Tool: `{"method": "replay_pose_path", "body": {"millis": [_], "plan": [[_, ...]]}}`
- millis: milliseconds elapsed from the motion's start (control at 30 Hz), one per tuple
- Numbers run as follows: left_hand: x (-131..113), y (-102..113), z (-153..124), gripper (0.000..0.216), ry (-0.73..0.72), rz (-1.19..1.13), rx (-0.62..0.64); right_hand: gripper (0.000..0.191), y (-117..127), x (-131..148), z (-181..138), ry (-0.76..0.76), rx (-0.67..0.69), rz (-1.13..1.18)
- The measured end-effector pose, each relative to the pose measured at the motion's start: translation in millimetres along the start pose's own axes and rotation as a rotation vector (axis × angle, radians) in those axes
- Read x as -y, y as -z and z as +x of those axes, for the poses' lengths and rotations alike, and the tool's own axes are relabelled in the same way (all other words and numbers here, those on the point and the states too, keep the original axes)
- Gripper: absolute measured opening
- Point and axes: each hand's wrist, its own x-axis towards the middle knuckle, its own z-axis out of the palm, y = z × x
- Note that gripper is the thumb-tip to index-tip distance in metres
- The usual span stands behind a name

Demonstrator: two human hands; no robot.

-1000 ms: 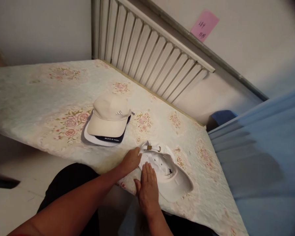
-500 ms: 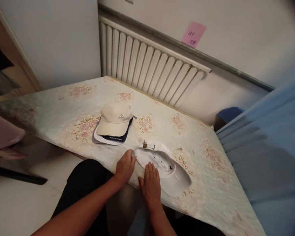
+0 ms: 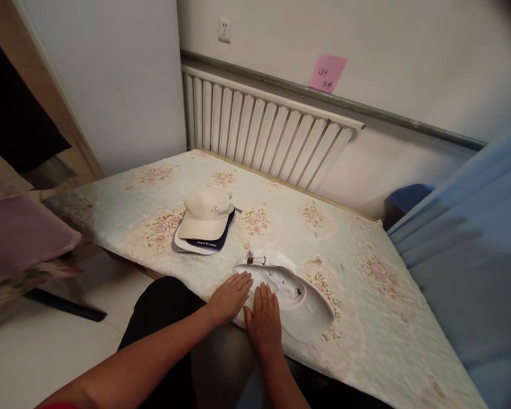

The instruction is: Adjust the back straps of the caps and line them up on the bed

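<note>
A white cap (image 3: 296,298) lies flattened on the floral mattress (image 3: 357,284) near its front edge, its strap buckle toward the back. My left hand (image 3: 230,295) lies flat and open on the mattress at the cap's near-left edge, fingers stretched out. My right hand (image 3: 264,324) rests flat and open beside it, fingertips on the cap's crown. Farther back sits a stack of caps (image 3: 204,221): a beige one on top, a dark navy one and a white one under it.
A white radiator (image 3: 268,133) runs along the wall behind the mattress, with a pink note (image 3: 327,74) above it. Blue fabric (image 3: 472,238) rises at the right. A pink cushion (image 3: 21,238) and a dark bar on the floor lie to the left.
My left hand has let go of the cap's rim and spread flat. The view has tilted up and shifted, showing more wall and the left side of the room.
</note>
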Motion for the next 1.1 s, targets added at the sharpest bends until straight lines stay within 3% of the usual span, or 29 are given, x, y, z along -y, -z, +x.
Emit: {"method": "replay_pose_path", "body": {"millis": [233,400,567,800,1100], "plan": [[-2.4,-2.3,-7.8,0.043,0.032,0.024,-0.038,0.048,-2.8,-2.2,-1.9,0.009,-0.045,0.038],[-1.5,-5.0,-8.0,0.043,0.044,0.029,-0.045,0.041,-5.7,-24.9,-12.1,0.080,-0.069,-0.007],[-2.0,-5.0,-8.5,0.042,0.045,0.018,-0.058,0.051,-0.6,-53.0,-16.9,0.120,-0.006,-0.102],[-1.6,-6.3,-8.8,0.042,0.042,0.017,-0.065,0.048,16.5,-55.9,-3.5,0.201,0.087,-0.176],[-50.6,-1.9,3.9,0.041,0.086,0.067,0.080,0.046,20.6,-79.2,-20.7,0.212,0.037,-0.181]]}}
